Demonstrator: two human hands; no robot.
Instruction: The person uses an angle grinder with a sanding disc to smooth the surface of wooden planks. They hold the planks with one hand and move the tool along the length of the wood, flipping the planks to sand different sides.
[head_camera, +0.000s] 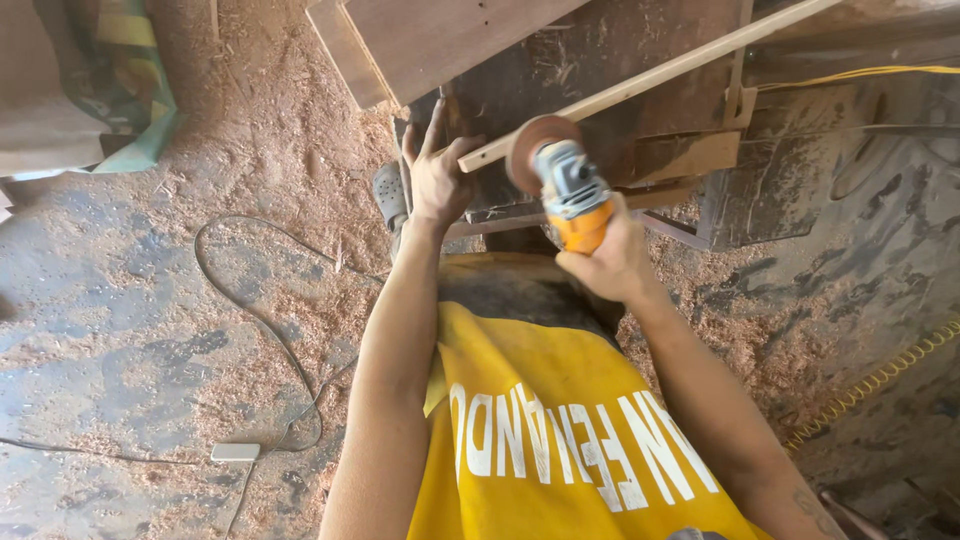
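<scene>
My right hand (610, 260) grips an orange and grey angle grinder (572, 195) whose round sanding disc (535, 150) sits against the near end of a long pale wooden strip (650, 75). My left hand (438, 175) holds that end of the strip, with fingers spread over it and against the dark workbench (600, 100) behind. The strip runs up and to the right across the bench. My yellow shirt fills the lower middle of the view.
Sawdust covers the concrete floor. A grey cable (265, 320) loops across the floor at left to a small white box (235, 452). A yellow coiled hose (870, 385) lies at right. Wooden boards (420, 40) lean at the top, and a sandalled foot (390, 195) shows beside my left hand.
</scene>
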